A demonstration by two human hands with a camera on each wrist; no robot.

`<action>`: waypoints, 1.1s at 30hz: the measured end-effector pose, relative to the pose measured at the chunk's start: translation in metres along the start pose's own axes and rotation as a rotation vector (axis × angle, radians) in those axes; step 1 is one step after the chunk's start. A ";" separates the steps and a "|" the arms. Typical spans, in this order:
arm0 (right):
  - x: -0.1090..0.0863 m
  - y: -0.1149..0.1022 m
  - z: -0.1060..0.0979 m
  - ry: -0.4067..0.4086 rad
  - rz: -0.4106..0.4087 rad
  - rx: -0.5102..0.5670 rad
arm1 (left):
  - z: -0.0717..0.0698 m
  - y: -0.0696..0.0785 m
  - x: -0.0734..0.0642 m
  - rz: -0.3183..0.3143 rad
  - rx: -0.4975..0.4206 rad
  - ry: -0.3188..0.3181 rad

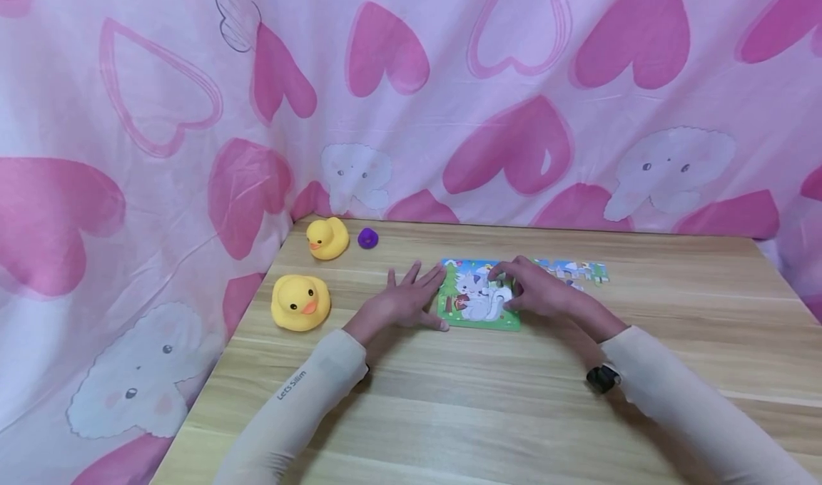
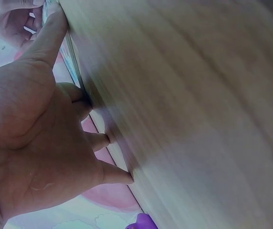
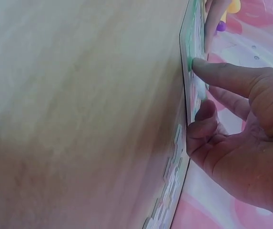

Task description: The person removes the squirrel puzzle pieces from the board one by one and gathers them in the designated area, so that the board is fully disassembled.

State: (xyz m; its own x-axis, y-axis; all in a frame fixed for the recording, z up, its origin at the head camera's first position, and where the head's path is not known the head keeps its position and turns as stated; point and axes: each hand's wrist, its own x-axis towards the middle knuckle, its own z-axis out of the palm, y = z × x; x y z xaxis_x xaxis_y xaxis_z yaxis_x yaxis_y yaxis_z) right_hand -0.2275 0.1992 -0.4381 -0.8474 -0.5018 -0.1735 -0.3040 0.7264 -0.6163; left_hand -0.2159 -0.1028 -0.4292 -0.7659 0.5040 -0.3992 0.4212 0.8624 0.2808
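Note:
On the wooden table lies a jigsaw puzzle (image 1: 475, 307) with a grey-white cartoon animal, blue sky and a green border. My left hand (image 1: 411, 303) rests at its left edge, fingers spread; in the left wrist view the fingertips of this hand (image 2: 45, 143) touch the tabletop and the thumb meets the board's edge. Over the right part of the puzzle is my right hand (image 1: 536, 289), thumb and fingers apart. In the right wrist view the thumb of the right hand (image 3: 250, 129) touches the green border, while other fingers bend near the board's side. No held piece shows; some of the picture is covered.
Several loose puzzle pieces (image 1: 571, 269) lie right of the board, partly behind the right hand. At the table's left stand two yellow rubber ducks, one nearer (image 1: 300, 303) and one farther (image 1: 329, 240), beside a small purple duck (image 1: 368, 238). A pink heart-patterned curtain (image 1: 411, 128) hangs behind.

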 end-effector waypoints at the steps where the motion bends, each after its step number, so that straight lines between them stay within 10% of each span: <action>1: 0.001 0.001 0.000 -0.003 -0.002 -0.005 | 0.000 0.000 0.000 0.004 0.004 0.002; 33: -0.003 0.013 -0.008 0.072 0.028 0.046 | 0.010 -0.010 0.012 0.005 -0.050 -0.003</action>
State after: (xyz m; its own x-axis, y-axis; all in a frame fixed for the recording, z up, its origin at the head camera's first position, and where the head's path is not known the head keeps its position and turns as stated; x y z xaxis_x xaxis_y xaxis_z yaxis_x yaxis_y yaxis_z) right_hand -0.2324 0.2141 -0.4392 -0.8848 -0.4456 -0.1361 -0.2614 0.7165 -0.6468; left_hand -0.2244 -0.1054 -0.4454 -0.7624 0.5083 -0.4005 0.3998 0.8567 0.3260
